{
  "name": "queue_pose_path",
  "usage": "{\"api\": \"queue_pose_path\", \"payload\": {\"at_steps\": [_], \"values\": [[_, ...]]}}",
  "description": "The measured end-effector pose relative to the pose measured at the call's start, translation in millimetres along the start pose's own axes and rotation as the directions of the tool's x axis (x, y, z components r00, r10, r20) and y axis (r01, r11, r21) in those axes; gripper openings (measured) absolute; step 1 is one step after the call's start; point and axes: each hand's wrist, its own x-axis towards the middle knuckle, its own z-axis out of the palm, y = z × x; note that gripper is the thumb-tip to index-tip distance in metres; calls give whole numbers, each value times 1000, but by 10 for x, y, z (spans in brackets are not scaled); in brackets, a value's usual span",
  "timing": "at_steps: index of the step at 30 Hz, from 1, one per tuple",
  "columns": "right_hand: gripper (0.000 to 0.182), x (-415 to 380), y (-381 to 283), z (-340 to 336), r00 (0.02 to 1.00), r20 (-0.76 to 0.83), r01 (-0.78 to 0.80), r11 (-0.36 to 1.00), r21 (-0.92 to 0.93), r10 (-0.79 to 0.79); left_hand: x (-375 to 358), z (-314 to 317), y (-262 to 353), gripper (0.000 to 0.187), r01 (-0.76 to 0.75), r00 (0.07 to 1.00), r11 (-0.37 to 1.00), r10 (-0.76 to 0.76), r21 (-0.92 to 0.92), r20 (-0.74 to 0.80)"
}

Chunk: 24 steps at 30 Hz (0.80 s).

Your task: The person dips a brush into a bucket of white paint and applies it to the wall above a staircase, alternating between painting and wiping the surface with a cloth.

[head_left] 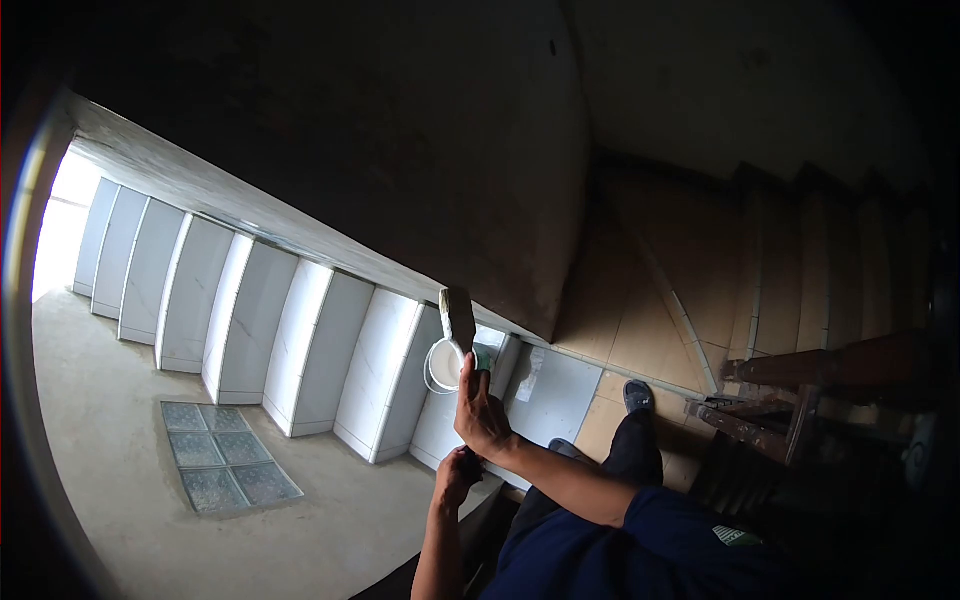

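My right hand [483, 415] is closed round the handle of a flat, brush-like tool [457, 318] with a dark face and a whitish edge, which points away from me. Just beyond the fingers is a small white bucket [444, 365] with a thin wire handle; what supports it is unclear. Something green shows beside the bucket, partly hidden by my fingers. My left hand [458, 475] is just below my right wrist, with its fingers curled on something dark that I cannot make out.
White tiled steps [290, 345] run off to the left beside a grey wall with a glass-block panel [232, 458]. A dark wall [400, 150] stands above them. Brown tiled steps [780, 270] and a wooden railing [800, 370] are at the right. My shoe [637, 395] rests on the landing.
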Motion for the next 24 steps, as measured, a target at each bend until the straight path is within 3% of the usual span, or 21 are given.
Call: {"api": "queue_pose_path", "payload": {"at_steps": [3, 5, 9, 10, 11, 13, 15, 17, 18, 21, 22, 23, 24], "values": [[68, -95, 116, -189, 995, 41, -89, 993, 74, 86, -165, 97, 82, 37, -19, 994, 999, 14, -43, -105], [67, 112, 162, -255, 984, -169, -39, 996, 77, 52, -171, 27, 48, 36, 9, 991, 999, -14, -40, -132], [70, 502, 101, 2, 980, -102, -151, 971, 184, 172, -151, -70, -70, 36, 25, 992, 997, -34, -78, -124], [72, 503, 69, 143, 991, -62, -109, 984, 139, 119, -164, -69, -75, 36, 32, 991, 997, -42, -76, -124], [74, 446, 0, 296, 992, -127, 11, 998, -69, -20, -164, -45, -75, 36, 36, 991, 996, -46, -77, -123], [75, 257, -84, 413, 987, -143, 70, 996, -51, -77, -138, -111, -114, 36, 51, 994, 997, -57, -61, -97], [71, 71, -107, 295, 997, -80, 7, 998, 55, -3, -22, -260, -220, 36, 72, 997, 997, -73, -28, -39], [67, -55, -45, 44, 999, -38, -14, 981, 192, 22, -60, -204, -158, 36, 46, 995, 998, -51, -51, -89], [59, -51, -14, -87, 995, -78, -40, 973, 229, 60, -58, -151, -113, 36, 27, 993, 998, -34, -64, -112], [44, 252, 144, -543, 938, -345, 97, 984, 148, -41, -81, -76, -1, 36, 5, 994, 999, -10, -44, -108], [42, 383, 202, -692, 962, -253, 14, 901, 433, 106, -85, -61, 21, 37, 9, 994, 998, -16, -67, -107], [40, 559, 215, -832, 969, -120, -81, 736, 672, 216, -65, -33, 28, 38, 10, 994, 996, -20, -90, -105], [36, 776, 117, -996, 978, -48, -89, 612, 786, 205, -43, -50, 19, 38, 25, 994, 997, -33, -73, -100]]}}
